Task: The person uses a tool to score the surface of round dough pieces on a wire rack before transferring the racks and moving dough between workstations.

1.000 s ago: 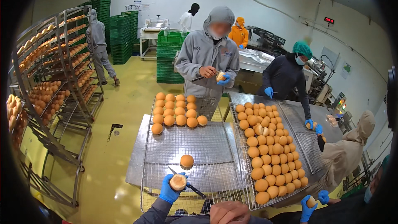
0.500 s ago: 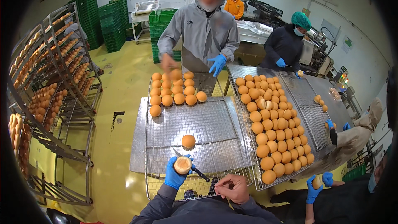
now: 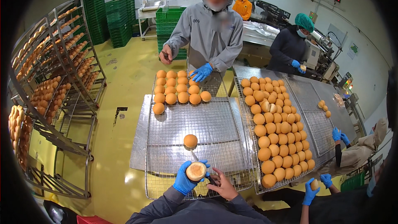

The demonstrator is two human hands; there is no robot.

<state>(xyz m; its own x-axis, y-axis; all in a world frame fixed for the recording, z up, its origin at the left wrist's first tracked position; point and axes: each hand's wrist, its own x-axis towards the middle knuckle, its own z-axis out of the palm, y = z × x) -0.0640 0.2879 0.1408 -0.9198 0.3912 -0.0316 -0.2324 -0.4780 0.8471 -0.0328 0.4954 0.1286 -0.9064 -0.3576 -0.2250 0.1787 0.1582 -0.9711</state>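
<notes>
My left hand [image 3: 182, 182], in a blue glove, is closed around a round bun [image 3: 196, 171] with its pale underside turned up. Bare and curled, my right hand [image 3: 224, 186] is just right of it, its fingers at the dark handle of a knife [image 3: 193, 155]. The blade shows beyond the held bun, pointing away from me; the glove and bun hide its middle. Just past the tip, a single brown-topped bun [image 3: 190, 141] rests on the wire rack [image 3: 166, 132] in front of me.
Across the table, a person in grey [image 3: 213, 33] touches rows of buns [image 3: 170, 89]. A rack full of buns [image 3: 268, 166] lies to the right, with other workers beyond. Trolleys of buns [image 3: 62, 70] stand left; green crates [image 3: 118, 23] are stacked behind.
My right hand has moved left onto the knife handle, and the blade now points more straight ahead. The grey-clad person's gloved hand has come down onto the buns; their bare hand has drawn back.
</notes>
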